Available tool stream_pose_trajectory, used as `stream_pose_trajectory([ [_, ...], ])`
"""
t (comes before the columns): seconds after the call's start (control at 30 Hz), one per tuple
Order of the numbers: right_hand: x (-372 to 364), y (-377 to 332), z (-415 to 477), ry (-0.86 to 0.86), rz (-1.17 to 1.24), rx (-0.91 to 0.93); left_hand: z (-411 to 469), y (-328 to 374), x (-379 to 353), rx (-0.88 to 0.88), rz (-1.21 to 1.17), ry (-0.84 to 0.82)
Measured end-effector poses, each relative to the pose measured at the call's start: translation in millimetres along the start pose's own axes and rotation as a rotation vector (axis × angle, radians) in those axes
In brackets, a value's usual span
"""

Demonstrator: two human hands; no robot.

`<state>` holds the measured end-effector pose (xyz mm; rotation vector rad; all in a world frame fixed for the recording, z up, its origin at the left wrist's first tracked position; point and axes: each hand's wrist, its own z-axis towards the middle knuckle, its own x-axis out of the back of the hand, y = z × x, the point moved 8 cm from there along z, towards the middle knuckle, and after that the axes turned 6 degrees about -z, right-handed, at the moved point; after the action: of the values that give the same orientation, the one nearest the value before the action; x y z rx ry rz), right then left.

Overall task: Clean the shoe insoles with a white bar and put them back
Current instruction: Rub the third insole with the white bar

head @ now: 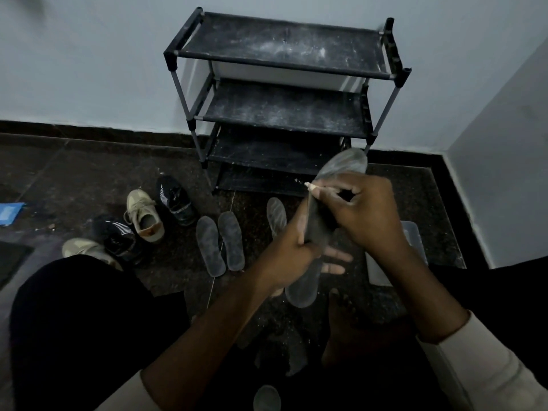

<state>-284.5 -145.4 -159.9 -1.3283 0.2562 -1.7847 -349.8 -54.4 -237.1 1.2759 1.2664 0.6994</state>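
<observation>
Left hand gripping a grey insole mid-length, right hand pinching a small white bar — apparently touching the insole's edge — shoe rack behind

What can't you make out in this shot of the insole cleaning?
Head view, the only one:
white bar: only its tip shows; the right hand wraps the rest.
held insole: its middle is hidden by the right hand and the left hand.
clear container: partly behind the right forearm; contents unreadable.
blue item: cut off by the left edge.
</observation>
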Motion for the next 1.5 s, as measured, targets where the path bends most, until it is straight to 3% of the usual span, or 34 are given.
stream_pose_trajectory([
  [0.2, -18, -5, -14, -0.145, 0.078, -0.03, 1, 3, 11, -0.01, -0.107, 0.071],
  [0.4, -2, 2, -3, -0.021, 0.033, -0.073, -2, 3, -2, -0.026, -0.007, -0.017],
  [0.6, -21, -5, -15, -0.185, 0.093, -0.052, 1, 2, 12, -0.017, -0.099, 0.088],
  [0.8, -7, -1, -6, -0.033, 0.065, -0.06, 0, 5, 5, -0.032, -0.082, 0.042],
  [0.97, -26, -6, -12, -0.219, 0.061, -0.03, 1, 9, 14, -0.072, -0.179, 0.12],
  [1.1, -16, 0, -6, -0.114, -0.008, -0.038, 1, 8, 8, -0.067, -0.206, 0.089],
  [1.27, -26, -8, -12, -0.259, 0.065, -0.024, 2, 10, 16, -0.079, -0.202, 0.145],
  [1.4, -25, 0, -10, -0.221, 0.195, -0.128, 4, 7, 16, -0.064, -0.226, 0.141],
  [1.5, -27, 2, -11, -0.176, 0.16, -0.149, 5, 6, 16, -0.064, -0.212, 0.151],
])
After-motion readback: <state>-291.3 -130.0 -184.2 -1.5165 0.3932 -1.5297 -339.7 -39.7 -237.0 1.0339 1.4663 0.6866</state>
